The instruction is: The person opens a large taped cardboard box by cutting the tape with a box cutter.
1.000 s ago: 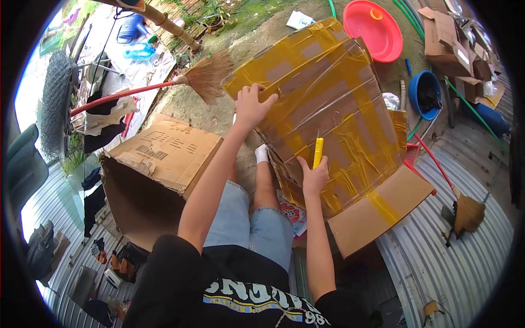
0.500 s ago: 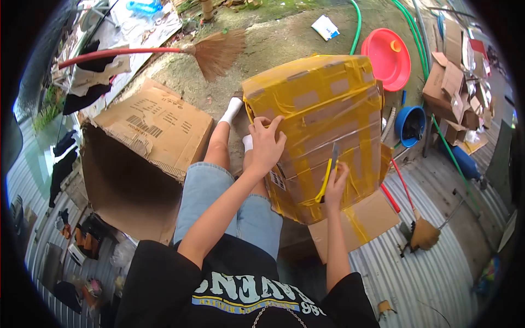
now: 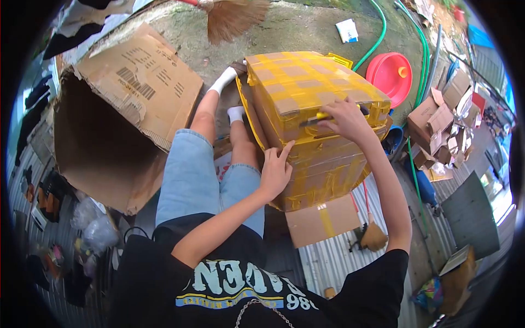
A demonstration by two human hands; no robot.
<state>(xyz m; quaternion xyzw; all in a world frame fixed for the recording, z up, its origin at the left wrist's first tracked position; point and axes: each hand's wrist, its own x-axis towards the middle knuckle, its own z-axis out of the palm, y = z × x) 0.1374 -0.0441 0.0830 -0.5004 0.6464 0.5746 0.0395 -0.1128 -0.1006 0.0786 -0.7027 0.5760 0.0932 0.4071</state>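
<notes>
A large cardboard box (image 3: pixel 322 169), wrapped in yellow and clear tape, stands in front of my legs, with its taped top tilted into view. My right hand (image 3: pixel 350 120) is closed around a yellow box cutter (image 3: pixel 318 117), its blade pointing left over the box's near upper edge. Lower down on the left, my left hand (image 3: pixel 276 174) grips the box's side edge with thumb and index finger apart. A loose taped flap stands along the left side of the box, and a plain flap (image 3: pixel 322 221) hangs out at the bottom.
An open, empty cardboard box (image 3: pixel 147 87) lies left of my legs. Beyond are a broom (image 3: pixel 232 19), a red basin (image 3: pixel 377 79), a green hose (image 3: pixel 383 30) and a white packet (image 3: pixel 346 31). Torn cardboard (image 3: pixel 437 123) is piled at right.
My right hand has moved up with the box cutter to the box's upper edge. My left hand has shifted lower on its side. The box has tipped, showing more of its top.
</notes>
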